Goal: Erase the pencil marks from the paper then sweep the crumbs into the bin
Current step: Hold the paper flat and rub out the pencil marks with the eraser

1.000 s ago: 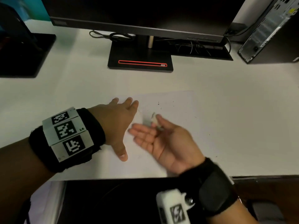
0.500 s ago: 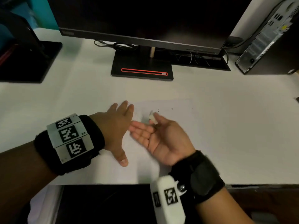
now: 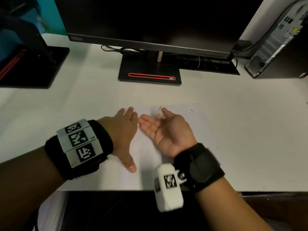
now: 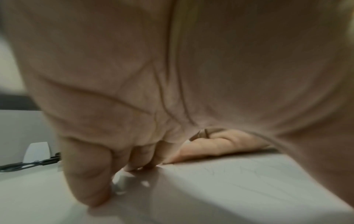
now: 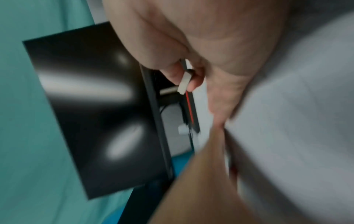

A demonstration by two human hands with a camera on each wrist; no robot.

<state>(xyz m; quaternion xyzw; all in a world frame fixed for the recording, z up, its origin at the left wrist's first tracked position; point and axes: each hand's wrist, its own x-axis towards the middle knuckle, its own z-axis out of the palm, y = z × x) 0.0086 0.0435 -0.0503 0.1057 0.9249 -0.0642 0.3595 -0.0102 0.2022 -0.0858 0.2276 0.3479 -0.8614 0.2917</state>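
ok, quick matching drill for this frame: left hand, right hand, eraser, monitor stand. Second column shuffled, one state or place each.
Things:
1. left hand
2. right hand
3. eraser
4. monitor stand

States or places:
A. pinched between thumb and forefinger
B. palm up, edge on the paper
C. flat, palm down on the paper
D. at the back of the desk, red-outlined slot

Pairs: 1-C, 2-B, 3-A, 4-D

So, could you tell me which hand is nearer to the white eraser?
Right. The right hand pinches the eraser between thumb and forefinger, palm turned up; the left hand lies flat on the paper beside it.
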